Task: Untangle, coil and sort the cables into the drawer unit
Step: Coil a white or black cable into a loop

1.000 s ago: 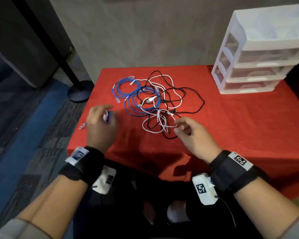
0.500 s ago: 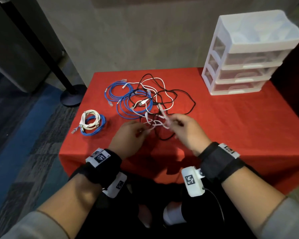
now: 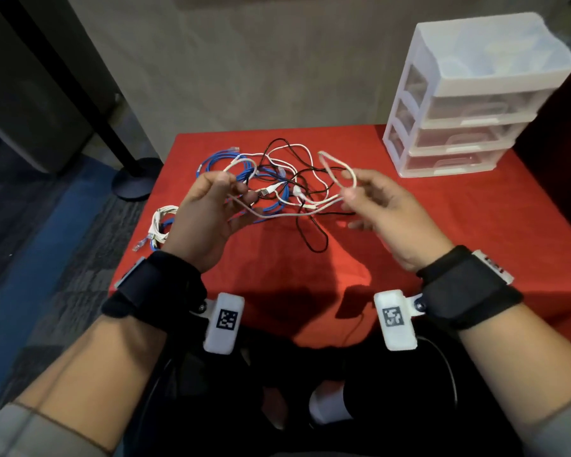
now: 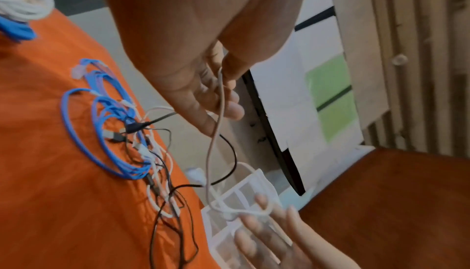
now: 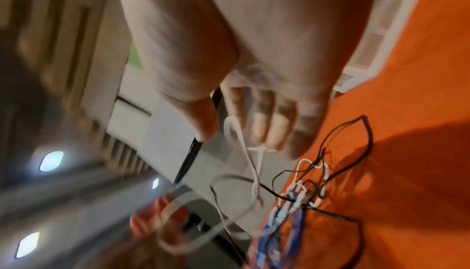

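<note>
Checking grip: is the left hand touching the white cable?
Touching. The left wrist view shows the left hand pinching the white cable between thumb and fingers.

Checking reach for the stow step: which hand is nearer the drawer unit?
Right. The right hand is raised over the table, left of and in front of the drawer unit; the left hand is farther left, beyond the tangle.

Right hand (image 5: 254, 84) fingers (image 5: 274, 126) hook a white cable (image 5: 244, 142).

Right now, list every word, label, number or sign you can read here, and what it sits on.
No readable words, brands or numbers.
Left wrist camera: black-and-white square marker, a pattern, not text.
Right wrist camera: the same kind of marker.
Right wrist strap tag: too blurred to read.
</note>
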`<act>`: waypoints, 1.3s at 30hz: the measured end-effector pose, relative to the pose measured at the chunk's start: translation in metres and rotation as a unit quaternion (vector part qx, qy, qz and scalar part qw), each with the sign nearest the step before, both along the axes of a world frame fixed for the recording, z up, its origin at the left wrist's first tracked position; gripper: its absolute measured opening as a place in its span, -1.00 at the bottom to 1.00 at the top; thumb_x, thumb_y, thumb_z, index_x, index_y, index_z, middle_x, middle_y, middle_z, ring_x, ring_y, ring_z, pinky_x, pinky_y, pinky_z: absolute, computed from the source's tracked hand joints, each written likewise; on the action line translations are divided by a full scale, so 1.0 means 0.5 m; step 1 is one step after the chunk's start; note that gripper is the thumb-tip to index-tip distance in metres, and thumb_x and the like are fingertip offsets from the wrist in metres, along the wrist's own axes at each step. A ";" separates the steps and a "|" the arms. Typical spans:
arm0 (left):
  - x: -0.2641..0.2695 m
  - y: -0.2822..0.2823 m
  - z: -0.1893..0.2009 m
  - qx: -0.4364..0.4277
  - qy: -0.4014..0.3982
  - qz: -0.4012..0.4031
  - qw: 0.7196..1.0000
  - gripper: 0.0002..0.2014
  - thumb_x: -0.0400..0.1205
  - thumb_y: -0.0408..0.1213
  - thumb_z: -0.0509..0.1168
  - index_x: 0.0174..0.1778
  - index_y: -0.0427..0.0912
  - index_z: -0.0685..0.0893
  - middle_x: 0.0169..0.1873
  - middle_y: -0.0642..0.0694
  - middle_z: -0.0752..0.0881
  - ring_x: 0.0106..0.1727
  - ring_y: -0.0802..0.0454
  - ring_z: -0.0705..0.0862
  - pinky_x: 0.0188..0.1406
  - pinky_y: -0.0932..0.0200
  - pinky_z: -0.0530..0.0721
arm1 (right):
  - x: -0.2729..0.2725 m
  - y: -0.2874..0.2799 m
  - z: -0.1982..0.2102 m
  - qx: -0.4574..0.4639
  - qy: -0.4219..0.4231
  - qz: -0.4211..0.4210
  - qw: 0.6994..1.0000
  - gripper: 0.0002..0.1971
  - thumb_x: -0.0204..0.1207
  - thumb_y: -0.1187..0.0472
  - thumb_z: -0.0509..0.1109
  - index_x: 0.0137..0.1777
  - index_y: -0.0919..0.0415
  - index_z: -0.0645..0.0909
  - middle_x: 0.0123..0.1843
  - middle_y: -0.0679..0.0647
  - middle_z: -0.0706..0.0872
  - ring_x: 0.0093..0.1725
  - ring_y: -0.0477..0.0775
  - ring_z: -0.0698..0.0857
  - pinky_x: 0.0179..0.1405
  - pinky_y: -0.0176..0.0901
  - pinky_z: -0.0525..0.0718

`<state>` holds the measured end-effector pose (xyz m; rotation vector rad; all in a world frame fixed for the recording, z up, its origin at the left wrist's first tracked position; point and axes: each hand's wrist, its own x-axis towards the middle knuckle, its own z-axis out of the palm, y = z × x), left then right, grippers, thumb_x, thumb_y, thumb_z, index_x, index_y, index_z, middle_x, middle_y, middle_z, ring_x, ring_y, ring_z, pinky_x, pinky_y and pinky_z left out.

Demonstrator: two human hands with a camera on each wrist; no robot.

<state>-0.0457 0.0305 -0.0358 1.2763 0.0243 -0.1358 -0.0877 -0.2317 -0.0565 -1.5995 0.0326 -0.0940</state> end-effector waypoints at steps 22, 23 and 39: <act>0.023 0.042 0.161 -0.018 -0.215 0.087 0.973 -0.79 0.82 -0.14 0.16 -0.09 -0.08 0.60 -0.47 0.05 0.27 -0.47 0.14 0.14 -0.44 0.20 0.15 | 0.089 -0.004 -0.144 -0.443 -0.005 -0.008 0.896 -0.85 0.59 0.09 0.34 -0.22 -0.04 0.50 -0.37 -0.07 0.63 -0.20 0.24 0.68 -0.16 0.07 0.63; 0.028 0.053 0.170 -0.029 -0.216 0.105 0.970 -0.78 0.82 -0.12 0.15 -0.09 -0.07 0.59 -0.46 0.04 0.25 -0.47 0.13 0.12 -0.45 0.20 0.14 | 0.088 -0.024 -0.157 -0.456 0.014 -0.027 0.890 -0.81 0.60 0.12 0.34 -0.26 -0.05 0.49 -0.32 -0.04 0.68 -0.15 0.28 0.72 -0.18 0.02 0.59; 0.027 0.036 0.150 0.003 -0.194 0.093 0.977 -0.78 0.82 -0.12 0.16 -0.06 -0.07 0.63 -0.46 0.03 0.25 -0.47 0.13 0.15 -0.42 0.18 0.15 | 0.063 -0.147 -0.084 -0.415 0.005 -0.245 0.876 -0.49 0.57 -0.18 0.43 0.44 0.04 0.56 0.61 0.26 0.37 0.60 0.40 0.31 0.66 0.08 0.25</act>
